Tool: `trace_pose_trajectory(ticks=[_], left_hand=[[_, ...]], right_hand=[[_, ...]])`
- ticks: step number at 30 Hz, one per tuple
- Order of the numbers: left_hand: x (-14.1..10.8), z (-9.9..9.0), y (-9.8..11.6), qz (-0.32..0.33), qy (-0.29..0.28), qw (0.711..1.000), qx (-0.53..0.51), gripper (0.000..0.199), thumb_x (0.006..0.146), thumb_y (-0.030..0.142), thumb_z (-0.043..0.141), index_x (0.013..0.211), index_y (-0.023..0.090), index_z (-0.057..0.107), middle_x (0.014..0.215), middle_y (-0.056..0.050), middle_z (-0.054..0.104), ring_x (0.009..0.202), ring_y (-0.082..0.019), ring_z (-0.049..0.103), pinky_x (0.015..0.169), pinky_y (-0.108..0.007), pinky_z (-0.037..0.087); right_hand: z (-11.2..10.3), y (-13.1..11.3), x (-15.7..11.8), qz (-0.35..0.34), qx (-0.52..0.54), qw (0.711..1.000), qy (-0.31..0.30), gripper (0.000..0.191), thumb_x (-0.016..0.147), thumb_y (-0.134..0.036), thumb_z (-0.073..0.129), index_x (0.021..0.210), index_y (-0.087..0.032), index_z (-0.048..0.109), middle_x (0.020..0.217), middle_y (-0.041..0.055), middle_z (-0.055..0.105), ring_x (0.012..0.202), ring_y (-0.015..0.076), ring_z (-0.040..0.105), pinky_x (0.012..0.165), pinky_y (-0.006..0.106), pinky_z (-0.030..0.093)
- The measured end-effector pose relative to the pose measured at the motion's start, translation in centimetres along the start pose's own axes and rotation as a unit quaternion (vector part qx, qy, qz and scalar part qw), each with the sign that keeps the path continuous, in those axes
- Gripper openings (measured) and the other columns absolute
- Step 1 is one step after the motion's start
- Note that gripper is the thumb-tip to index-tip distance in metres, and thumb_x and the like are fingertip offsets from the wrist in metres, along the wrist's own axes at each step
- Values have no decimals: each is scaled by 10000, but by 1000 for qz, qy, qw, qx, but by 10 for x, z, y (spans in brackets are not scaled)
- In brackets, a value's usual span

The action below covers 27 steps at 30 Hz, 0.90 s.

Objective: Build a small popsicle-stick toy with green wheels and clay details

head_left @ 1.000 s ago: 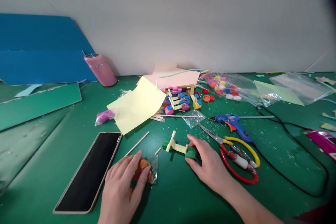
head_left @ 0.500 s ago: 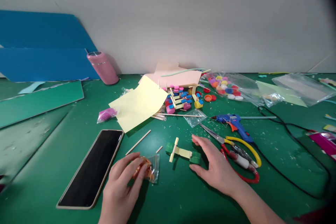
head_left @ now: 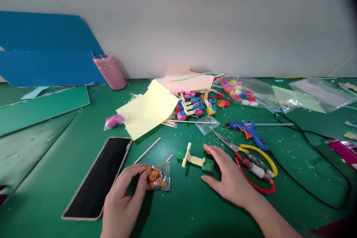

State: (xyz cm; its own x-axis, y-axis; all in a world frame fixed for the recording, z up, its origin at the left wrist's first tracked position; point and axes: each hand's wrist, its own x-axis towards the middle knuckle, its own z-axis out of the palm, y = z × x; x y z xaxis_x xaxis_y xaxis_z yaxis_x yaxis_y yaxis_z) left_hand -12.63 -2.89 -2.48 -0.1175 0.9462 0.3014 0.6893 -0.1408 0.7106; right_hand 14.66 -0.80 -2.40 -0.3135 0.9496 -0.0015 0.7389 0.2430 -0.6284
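Note:
My left hand (head_left: 126, 195) pinches the left edge of a small clear plastic bag (head_left: 157, 177) with orange-brown pieces inside. My right hand (head_left: 227, 176) rests on the table with fingers apart, curved beside a small craft model (head_left: 196, 160). That model has a green bottle-cap-like piece at each end, a pale strip between them and a short upright stick. The right thumb and index finger lie close to its right green end; whether they touch it I cannot tell. Two thin wooden sticks, a longer one (head_left: 147, 150) and a short one (head_left: 170, 158), lie behind the bag.
A phone (head_left: 95, 182) lies at left. Scissors (head_left: 251, 161) and a blue glue gun (head_left: 248, 130) with a black cord lie at right. Behind are yellow paper (head_left: 149, 109), several similar colourful models (head_left: 192, 106), a bag of bottle caps (head_left: 240, 91) and a pink tumbler (head_left: 111, 72).
My left hand has shifted slightly left and back from over the bag, and more of the orange-brown pieces now show. My right hand and the green-ended model have hardly moved.

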Motion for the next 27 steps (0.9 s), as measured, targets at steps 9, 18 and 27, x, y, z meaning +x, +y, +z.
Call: trace_pose_trajectory(ticks=[9, 18, 27], left_hand=[[0, -4, -3, -8, -28, 1000, -11, 153, 816, 269, 496, 860, 201, 626, 976, -70, 621, 901, -195, 606, 725, -270, 531], [2, -6, -3, -86, -5, 996, -5, 259, 758, 384, 564, 911, 203, 668, 880, -37, 711, 801, -207, 660, 718, -274, 548], [-1, -12, 45, 8, 76, 997, 6, 340, 857, 294, 419, 1183, 281, 517, 1219, -25, 562, 1149, -245, 490, 962, -374, 415]], right_hand=[[1, 0, 1, 2, -3, 1000, 2, 685, 789, -288, 570, 1361, -325, 195, 1360, 53, 364, 1248, 264, 338, 1005, 472, 338], [2, 4, -1, -2, 18, 1000, 6, 697, 780, -299, 583, 1369, -323, 212, 1370, 55, 369, 1261, 275, 322, 1014, 492, 306], [-21, -15, 3, 9, 526, 847, 80, 663, 842, -643, 39, 1358, -309, 287, 1443, 30, 308, 1326, 231, 251, 1054, 470, 242]])
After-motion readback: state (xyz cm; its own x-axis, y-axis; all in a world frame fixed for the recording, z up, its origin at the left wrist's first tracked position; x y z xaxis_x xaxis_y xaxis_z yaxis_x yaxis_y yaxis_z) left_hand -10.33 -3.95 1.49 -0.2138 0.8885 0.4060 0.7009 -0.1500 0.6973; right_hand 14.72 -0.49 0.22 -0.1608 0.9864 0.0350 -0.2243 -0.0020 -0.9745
